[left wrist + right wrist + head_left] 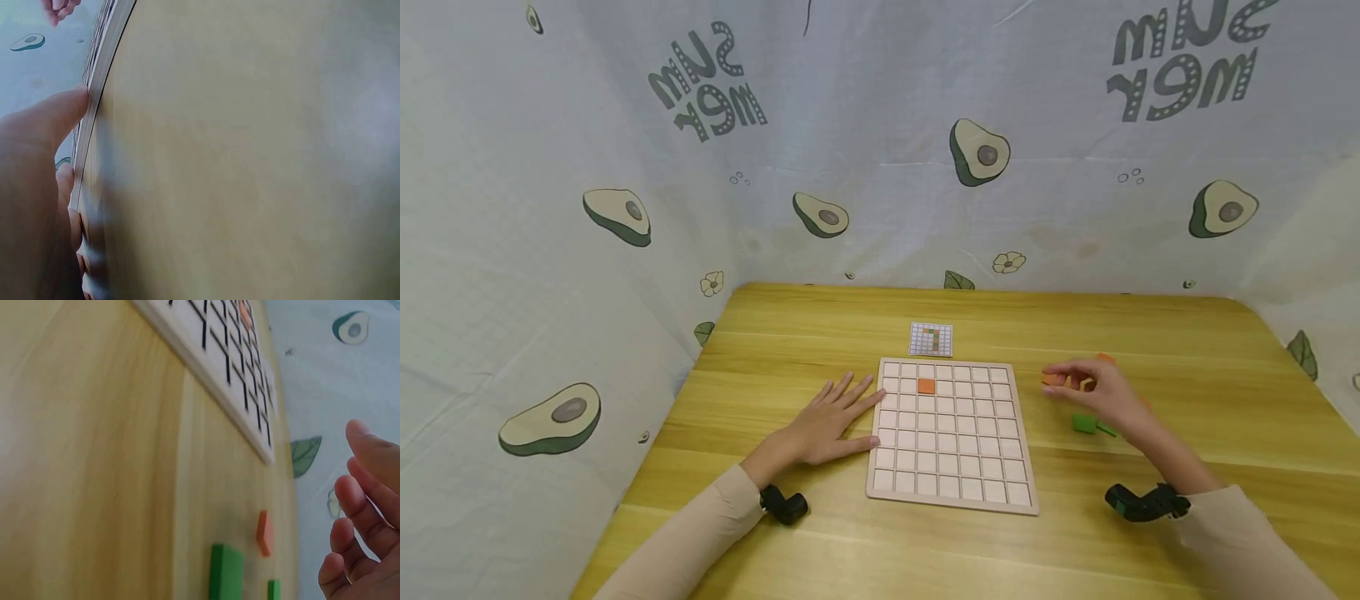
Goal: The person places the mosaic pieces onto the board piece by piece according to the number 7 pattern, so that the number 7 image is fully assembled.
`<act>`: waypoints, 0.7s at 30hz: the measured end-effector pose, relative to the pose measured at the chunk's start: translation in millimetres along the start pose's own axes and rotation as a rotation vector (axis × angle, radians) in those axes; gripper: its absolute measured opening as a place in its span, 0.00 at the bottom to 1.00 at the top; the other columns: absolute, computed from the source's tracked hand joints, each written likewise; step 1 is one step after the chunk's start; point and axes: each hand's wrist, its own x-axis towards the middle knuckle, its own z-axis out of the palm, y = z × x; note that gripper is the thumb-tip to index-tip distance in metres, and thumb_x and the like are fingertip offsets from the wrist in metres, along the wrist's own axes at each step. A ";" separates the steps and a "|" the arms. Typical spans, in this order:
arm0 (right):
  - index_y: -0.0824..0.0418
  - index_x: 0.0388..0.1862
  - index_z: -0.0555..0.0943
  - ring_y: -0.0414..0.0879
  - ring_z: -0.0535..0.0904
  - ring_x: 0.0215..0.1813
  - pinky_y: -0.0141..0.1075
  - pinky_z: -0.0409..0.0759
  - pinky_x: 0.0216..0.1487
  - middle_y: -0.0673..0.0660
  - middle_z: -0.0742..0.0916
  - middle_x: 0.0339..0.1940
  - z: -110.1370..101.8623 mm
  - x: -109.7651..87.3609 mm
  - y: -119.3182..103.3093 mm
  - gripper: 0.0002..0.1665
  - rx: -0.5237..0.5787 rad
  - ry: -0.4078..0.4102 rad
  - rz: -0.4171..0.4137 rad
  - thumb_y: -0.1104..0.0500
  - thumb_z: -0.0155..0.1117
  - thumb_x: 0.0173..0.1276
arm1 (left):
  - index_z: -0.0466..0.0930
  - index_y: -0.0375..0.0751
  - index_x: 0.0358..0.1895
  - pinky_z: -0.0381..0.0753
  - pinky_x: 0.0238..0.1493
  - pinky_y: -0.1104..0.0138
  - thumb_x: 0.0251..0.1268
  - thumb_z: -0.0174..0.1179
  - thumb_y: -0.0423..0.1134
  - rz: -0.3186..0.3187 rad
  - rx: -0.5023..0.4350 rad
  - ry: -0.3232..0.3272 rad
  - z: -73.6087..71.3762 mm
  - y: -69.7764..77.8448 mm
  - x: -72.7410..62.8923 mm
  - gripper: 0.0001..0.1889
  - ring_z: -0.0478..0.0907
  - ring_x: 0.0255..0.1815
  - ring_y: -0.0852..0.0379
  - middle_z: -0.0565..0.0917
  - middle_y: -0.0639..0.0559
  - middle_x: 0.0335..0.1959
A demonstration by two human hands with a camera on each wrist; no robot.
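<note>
My left hand (pixel 831 421) lies with fingers spread at the left edge of a pale gridded board (pixel 951 505); in the left wrist view its thumb (pixel 65 109) touches the board's rim (pixel 94 106). One orange tile (pixel 927 386) sits in a cell near the board's top. Over the table right of the board, my right hand (pixel 1101 392) has loosely bent fingers, with an orange tile (pixel 1048 379) showing between thumb and fingertips. In the right wrist view the fingers (pixel 353 500) are apart and hold nothing, and an orange tile (pixel 265 533) rests on the table.
Beyond the board lies a small pattern card (pixel 931 339). Near the right hand are a green block (pixel 1084 423), a thin green piece (pixel 1107 429) and another orange piece (pixel 1105 358). A patterned curtain (pixel 880 150) hangs behind the wooden table (pixel 820 550).
</note>
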 end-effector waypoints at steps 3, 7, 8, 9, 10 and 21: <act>0.72 0.49 0.84 0.43 0.68 0.26 0.34 0.65 0.23 0.54 0.79 0.29 -6.2 -9.3 9.2 0.16 -0.028 0.006 0.028 0.63 0.71 0.66 | 0.44 0.57 0.82 0.36 0.76 0.44 0.74 0.42 0.68 -0.001 -0.001 0.001 0.9 -0.3 0.2 0.40 0.34 0.80 0.40 0.42 0.48 0.82; 0.71 0.52 0.84 0.43 0.69 0.27 0.35 0.65 0.23 0.53 0.79 0.31 -12.5 -21.1 18.7 0.19 -0.045 0.011 0.072 0.60 0.71 0.67 | 0.43 0.57 0.82 0.36 0.76 0.44 0.74 0.41 0.69 -0.003 0.008 0.001 1.5 -1.0 0.6 0.40 0.35 0.80 0.40 0.42 0.48 0.82; 0.71 0.52 0.84 0.43 0.69 0.27 0.35 0.65 0.23 0.53 0.80 0.31 -13.6 -23.4 21.1 0.19 -0.056 0.011 0.074 0.60 0.71 0.67 | 0.43 0.57 0.82 0.36 0.76 0.44 0.74 0.41 0.69 -0.003 0.009 0.002 1.3 -1.1 0.6 0.40 0.35 0.80 0.40 0.42 0.48 0.82; 0.71 0.53 0.84 0.43 0.70 0.28 0.35 0.65 0.24 0.53 0.80 0.31 -14.7 -25.6 22.9 0.20 -0.061 0.014 0.080 0.60 0.71 0.67 | 0.43 0.57 0.82 0.36 0.76 0.44 0.74 0.41 0.69 -0.002 0.012 0.002 1.2 -1.1 0.7 0.40 0.34 0.80 0.40 0.42 0.48 0.82; 0.71 0.53 0.84 0.43 0.70 0.28 0.35 0.65 0.24 0.53 0.80 0.31 -15.8 -27.4 24.8 0.20 -0.065 0.014 0.083 0.59 0.71 0.68 | 0.43 0.57 0.82 0.36 0.76 0.44 0.74 0.41 0.69 -0.003 0.012 0.002 1.0 -1.1 0.7 0.40 0.34 0.80 0.40 0.42 0.48 0.82; 0.71 0.53 0.83 0.40 0.70 0.31 0.33 0.69 0.27 0.51 0.83 0.34 -22.3 -44.8 40.4 0.20 -0.078 0.007 0.129 0.60 0.71 0.67 | 0.43 0.58 0.82 0.35 0.76 0.45 0.74 0.42 0.68 -0.002 0.005 0.003 0.6 -0.4 0.3 0.40 0.34 0.80 0.41 0.41 0.48 0.82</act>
